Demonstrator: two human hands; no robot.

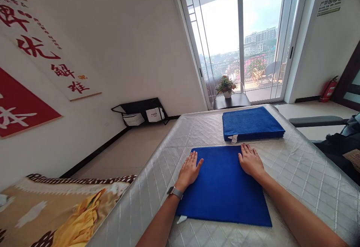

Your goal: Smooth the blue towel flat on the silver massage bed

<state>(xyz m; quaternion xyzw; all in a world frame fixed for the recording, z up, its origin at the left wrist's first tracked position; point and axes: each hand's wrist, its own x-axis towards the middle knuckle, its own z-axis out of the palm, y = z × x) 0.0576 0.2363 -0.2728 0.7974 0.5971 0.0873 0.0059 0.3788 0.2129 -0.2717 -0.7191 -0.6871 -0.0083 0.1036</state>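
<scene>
A blue cloth (pixel 222 187) with a small white tag lies flat on the silvery quilted mattress (pixel 303 175). My left hand (pixel 189 170) rests on its far left corner, fingers stretched out and thumb apart. On the far right corner lies my right hand (pixel 251 160), palm down with fingers extended. Neither hand grips anything. Just beyond the cloth sits a neat stack of folded blue cloths (pixel 253 122), with a white tag hanging from its front left edge.
A patterned blanket (pixel 28 202) and a yellow cloth (pixel 80 217) lie at the lower left. A flower pot (pixel 227 94) stands on a dark chair (pixel 232 101) before the glass door. Dark bags (pixel 340 144) are at right; a black rack (pixel 143 113) holds white boxes by the wall.
</scene>
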